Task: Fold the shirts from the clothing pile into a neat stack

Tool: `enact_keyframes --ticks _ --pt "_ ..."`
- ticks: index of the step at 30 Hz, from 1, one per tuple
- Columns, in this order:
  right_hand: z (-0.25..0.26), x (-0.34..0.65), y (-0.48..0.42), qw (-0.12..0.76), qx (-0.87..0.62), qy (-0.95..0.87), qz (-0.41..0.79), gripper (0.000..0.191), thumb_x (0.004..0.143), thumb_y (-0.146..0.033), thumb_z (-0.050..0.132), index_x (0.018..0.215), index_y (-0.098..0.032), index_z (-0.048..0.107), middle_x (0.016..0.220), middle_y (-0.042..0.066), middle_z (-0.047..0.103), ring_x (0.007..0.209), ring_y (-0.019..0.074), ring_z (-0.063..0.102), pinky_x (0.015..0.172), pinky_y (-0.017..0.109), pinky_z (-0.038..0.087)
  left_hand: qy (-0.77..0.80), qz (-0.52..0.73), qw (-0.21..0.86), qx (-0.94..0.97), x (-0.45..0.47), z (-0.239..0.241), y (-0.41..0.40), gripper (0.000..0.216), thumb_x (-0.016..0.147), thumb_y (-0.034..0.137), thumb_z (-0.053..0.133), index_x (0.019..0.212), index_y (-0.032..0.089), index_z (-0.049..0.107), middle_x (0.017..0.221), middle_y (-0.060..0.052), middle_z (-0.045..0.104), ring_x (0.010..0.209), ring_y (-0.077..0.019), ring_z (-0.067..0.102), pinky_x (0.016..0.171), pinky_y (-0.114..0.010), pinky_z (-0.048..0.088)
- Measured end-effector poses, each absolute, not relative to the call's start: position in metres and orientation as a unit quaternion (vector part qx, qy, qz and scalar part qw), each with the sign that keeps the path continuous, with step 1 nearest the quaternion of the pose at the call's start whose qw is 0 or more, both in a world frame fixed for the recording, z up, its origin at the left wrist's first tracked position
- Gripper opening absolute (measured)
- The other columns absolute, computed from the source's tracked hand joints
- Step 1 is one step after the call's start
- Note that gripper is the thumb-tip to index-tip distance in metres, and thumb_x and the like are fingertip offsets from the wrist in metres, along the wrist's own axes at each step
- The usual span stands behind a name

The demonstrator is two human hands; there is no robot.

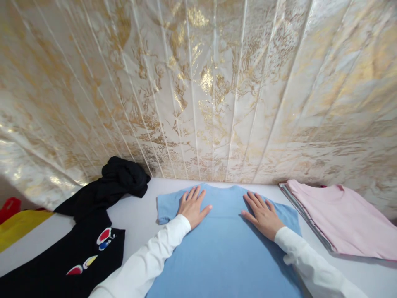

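A light blue T-shirt [225, 252] lies spread flat on the white table [139, 217], its collar toward the wall. My left hand [192, 205] rests palm down on the shirt's upper left, near the shoulder, fingers stretched out and slightly apart. On the upper right of the shirt my right hand [262, 214] lies flat in the same way, fingers extended. Both arms wear white long sleeves. Neither hand holds anything.
A black garment [93, 231] with coloured prints lies bunched at the left, a yellow cloth [18, 225] and a red item [9, 207] beyond it. Folded clothes with a pink shirt [338, 219] on top sit at the right. A gold-and-white patterned wall covering [198, 91] rises behind the table.
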State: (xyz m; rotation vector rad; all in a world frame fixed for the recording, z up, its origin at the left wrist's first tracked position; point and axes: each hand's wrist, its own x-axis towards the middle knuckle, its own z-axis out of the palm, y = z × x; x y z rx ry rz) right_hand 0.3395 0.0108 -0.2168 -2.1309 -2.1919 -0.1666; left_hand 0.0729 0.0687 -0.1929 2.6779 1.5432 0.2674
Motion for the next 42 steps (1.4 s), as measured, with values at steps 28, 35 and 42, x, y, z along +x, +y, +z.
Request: enact_keyframes --ticks 28,35,42 --pt "-0.210 0.343 -0.034 0.044 -0.653 -0.754 -0.051 0.066 0.089 -0.059 0.029 0.141 -0.020 0.032 0.150 0.007 0.024 0.138 0.0249 0.018 0.109 0.047 0.022 0.289 0.063 0.065 0.953 0.065 -0.182 -0.041 0.064 0.091 0.052 0.041 0.144 0.024 0.020 0.152 -0.008 0.015 0.139 -0.0240 0.013 0.109 -0.045 0.023" --pt "-0.199 0.311 -0.114 0.086 -0.530 -0.842 -0.048 0.069 0.090 -0.052 0.037 0.146 -0.023 0.010 0.151 0.006 0.020 0.137 0.0237 0.022 0.106 0.045 0.030 0.372 0.080 0.023 0.925 0.021 -0.184 -0.063 0.065 0.094 0.048 0.036 0.146 0.019 0.009 0.153 -0.010 0.009 0.139 -0.0257 0.015 0.107 -0.044 0.028" --pt "-0.207 0.313 -0.155 0.088 -0.517 -0.846 -0.100 0.081 0.083 -0.058 0.046 0.147 -0.022 0.011 0.148 0.007 0.027 0.134 0.0303 0.029 0.098 0.047 0.038 0.376 0.083 -0.044 0.922 -0.016 -0.197 -0.099 0.057 0.095 0.039 0.035 0.145 0.019 0.016 0.151 -0.009 0.020 0.136 -0.0246 0.025 0.104 -0.040 0.034"
